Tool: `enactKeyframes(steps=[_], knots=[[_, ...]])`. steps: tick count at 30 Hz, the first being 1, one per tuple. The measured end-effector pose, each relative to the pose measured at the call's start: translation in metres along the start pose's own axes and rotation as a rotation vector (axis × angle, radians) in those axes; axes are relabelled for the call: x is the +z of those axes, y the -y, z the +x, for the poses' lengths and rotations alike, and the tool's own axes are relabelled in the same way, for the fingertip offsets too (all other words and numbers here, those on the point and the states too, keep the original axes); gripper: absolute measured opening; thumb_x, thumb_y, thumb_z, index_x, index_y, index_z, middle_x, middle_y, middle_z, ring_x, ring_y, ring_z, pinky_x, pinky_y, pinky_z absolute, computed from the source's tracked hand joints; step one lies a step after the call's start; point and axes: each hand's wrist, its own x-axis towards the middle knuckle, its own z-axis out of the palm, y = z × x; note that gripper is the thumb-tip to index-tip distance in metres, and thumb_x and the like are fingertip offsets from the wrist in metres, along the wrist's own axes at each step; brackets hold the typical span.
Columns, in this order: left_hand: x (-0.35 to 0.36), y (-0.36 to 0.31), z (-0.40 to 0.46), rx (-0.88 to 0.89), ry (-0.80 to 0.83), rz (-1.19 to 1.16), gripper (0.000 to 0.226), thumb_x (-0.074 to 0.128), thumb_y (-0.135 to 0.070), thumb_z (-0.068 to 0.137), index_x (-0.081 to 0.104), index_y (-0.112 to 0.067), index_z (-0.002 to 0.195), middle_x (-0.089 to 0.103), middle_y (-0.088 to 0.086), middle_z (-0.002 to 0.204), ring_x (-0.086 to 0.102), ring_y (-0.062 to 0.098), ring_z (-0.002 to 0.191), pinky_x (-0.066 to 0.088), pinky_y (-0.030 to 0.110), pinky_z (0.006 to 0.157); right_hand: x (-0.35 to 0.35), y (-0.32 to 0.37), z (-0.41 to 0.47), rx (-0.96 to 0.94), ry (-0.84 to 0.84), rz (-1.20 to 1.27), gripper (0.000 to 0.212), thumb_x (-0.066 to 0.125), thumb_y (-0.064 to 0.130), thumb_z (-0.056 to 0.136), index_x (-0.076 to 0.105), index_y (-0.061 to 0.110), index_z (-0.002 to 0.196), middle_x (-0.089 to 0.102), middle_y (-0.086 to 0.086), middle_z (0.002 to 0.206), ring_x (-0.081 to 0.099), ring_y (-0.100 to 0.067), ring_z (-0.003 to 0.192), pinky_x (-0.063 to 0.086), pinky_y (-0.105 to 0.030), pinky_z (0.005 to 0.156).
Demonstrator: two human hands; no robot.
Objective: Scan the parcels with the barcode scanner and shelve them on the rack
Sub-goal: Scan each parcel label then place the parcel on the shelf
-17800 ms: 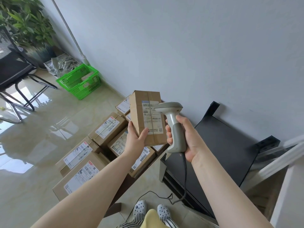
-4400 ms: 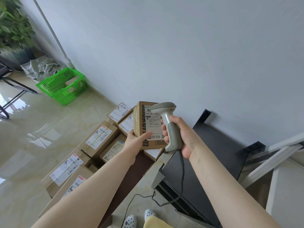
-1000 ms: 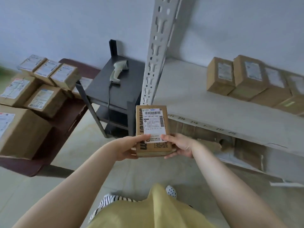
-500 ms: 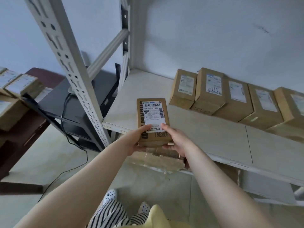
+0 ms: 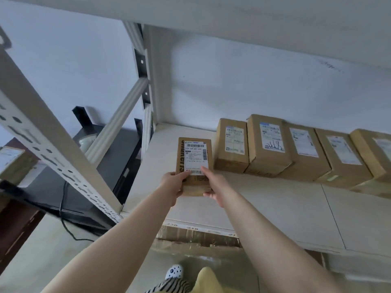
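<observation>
A small brown parcel (image 5: 194,153) with a white barcode label stands upright over the white rack shelf (image 5: 264,197), just left of a row of several shelved parcels (image 5: 268,146). My left hand (image 5: 172,185) grips its lower left side and my right hand (image 5: 211,185) grips its lower right side, thumbs on the label. Whether the parcel's base touches the shelf is hidden by my hands. The barcode scanner (image 5: 84,142) shows only in part, lying on the black stand behind the rack's bars.
A white perforated rack upright (image 5: 53,149) and a diagonal brace (image 5: 118,117) stand to the left. An upper shelf (image 5: 254,15) runs overhead. The black stand (image 5: 95,176) with a cable sits left, and a labelled parcel (image 5: 12,161) lies far left. Cardboard (image 5: 198,237) lies under the shelf.
Both hands have carried the parcel forward and deeper onto the shelf, close to the left end of the parcel row. My view has moved closer under the upper shelf.
</observation>
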Motion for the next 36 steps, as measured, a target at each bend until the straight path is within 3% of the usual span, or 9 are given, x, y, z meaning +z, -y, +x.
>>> enactKeyframes(steps=[3, 6, 9, 13, 15, 21, 27, 32, 36], knots=[[0.004, -0.013, 0.015, 0.047, -0.013, -0.001, 0.009, 0.070, -0.017, 0.095, 0.064, -0.011, 0.095, 0.064, 0.002, 0.086, 0.060, 0.015, 0.075, 0.055, 0.030, 0.078, 0.007, 0.004, 0.014, -0.009, -0.053, 0.104, 0.059, 0.072, 0.045, 0.088, 0.056, 0.011, 0.133, 0.063, -0.006, 0.129, 0.060, -0.024, 0.117, 0.055, -0.034, 0.078], [0.006, -0.016, 0.030, 0.062, 0.003, -0.023, 0.019, 0.070, -0.012, 0.094, 0.067, -0.007, 0.112, 0.068, 0.004, 0.090, 0.064, 0.018, 0.080, 0.057, 0.033, 0.091, 0.011, 0.006, 0.019, 0.021, -0.135, 0.317, 0.059, 0.078, 0.040, 0.084, 0.056, 0.008, 0.129, 0.062, -0.008, 0.124, 0.060, -0.023, 0.109, 0.055, -0.037, 0.090], [0.012, -0.023, 0.039, 0.058, 0.033, -0.096, 0.017, 0.068, -0.005, 0.095, 0.065, -0.004, 0.111, 0.067, 0.007, 0.089, 0.062, 0.017, 0.078, 0.057, 0.027, 0.077, 0.013, 0.012, 0.027, 0.091, -0.184, 0.491, 0.041, 0.078, 0.033, 0.086, 0.056, 0.012, 0.114, 0.059, -0.005, 0.108, 0.053, -0.024, 0.102, 0.048, -0.042, 0.105], [0.021, -0.032, 0.048, 0.038, 0.015, -0.167, 0.016, 0.072, -0.011, 0.093, 0.065, -0.009, 0.108, 0.068, 0.005, 0.090, 0.067, 0.023, 0.088, 0.052, 0.020, 0.057, 0.021, 0.020, 0.033, 0.173, -0.193, 0.497, 0.060, 0.082, 0.051, 0.076, 0.057, 0.016, 0.119, 0.057, -0.005, 0.129, 0.054, -0.031, 0.119, 0.051, -0.048, 0.101], [0.027, -0.033, 0.054, 0.047, 0.006, -0.176, 0.019, 0.072, -0.012, 0.093, 0.063, -0.010, 0.110, 0.069, 0.006, 0.091, 0.067, 0.024, 0.091, 0.054, 0.022, 0.063, 0.021, 0.024, 0.037, 0.207, -0.178, 0.536, 0.064, 0.079, 0.053, 0.079, 0.054, 0.015, 0.124, 0.053, -0.008, 0.132, 0.050, -0.034, 0.126, 0.050, -0.049, 0.101], [0.040, -0.043, 0.074, 0.111, -0.050, -0.044, 0.010, 0.075, -0.018, 0.091, 0.067, -0.018, 0.086, 0.068, 0.002, 0.080, 0.064, 0.023, 0.079, 0.058, 0.040, 0.094, 0.019, 0.043, 0.050, 0.219, -0.091, 0.537, 0.065, 0.071, 0.056, 0.084, 0.056, 0.003, 0.117, 0.061, -0.018, 0.104, 0.062, -0.029, 0.087, 0.056, -0.042, 0.081], [0.044, -0.064, 0.087, 0.177, -0.054, 0.113, 0.017, 0.077, -0.027, 0.090, 0.074, -0.015, 0.101, 0.071, 0.004, 0.081, 0.071, 0.029, 0.090, 0.060, 0.041, 0.091, 0.024, 0.062, 0.064, 0.192, -0.102, 0.570, 0.064, 0.065, 0.058, 0.087, 0.053, 0.001, 0.113, 0.063, -0.020, 0.112, 0.065, -0.033, 0.102, 0.058, -0.041, 0.082], [0.046, -0.073, 0.098, 0.260, -0.052, 0.262, 0.028, 0.072, -0.032, 0.093, 0.075, -0.006, 0.105, 0.065, 0.003, 0.072, 0.061, 0.025, 0.075, 0.051, 0.030, 0.068, 0.033, 0.079, 0.069, 0.189, -0.076, 0.594, 0.053, 0.049, 0.055, 0.098, 0.050, 0.003, 0.089, 0.059, -0.024, 0.129, 0.059, -0.034, 0.123, 0.053, -0.044, 0.099], [0.050, -0.081, 0.103, 0.273, -0.061, 0.332, 0.031, 0.071, -0.032, 0.094, 0.075, -0.004, 0.105, 0.075, 0.018, 0.103, 0.066, 0.031, 0.082, 0.050, 0.031, 0.072, 0.034, 0.090, 0.075, 0.199, -0.087, 0.584, 0.051, 0.046, 0.053, 0.101, 0.049, 0.002, 0.105, 0.060, -0.024, 0.123, 0.059, -0.036, 0.121, 0.052, -0.046, 0.099]])
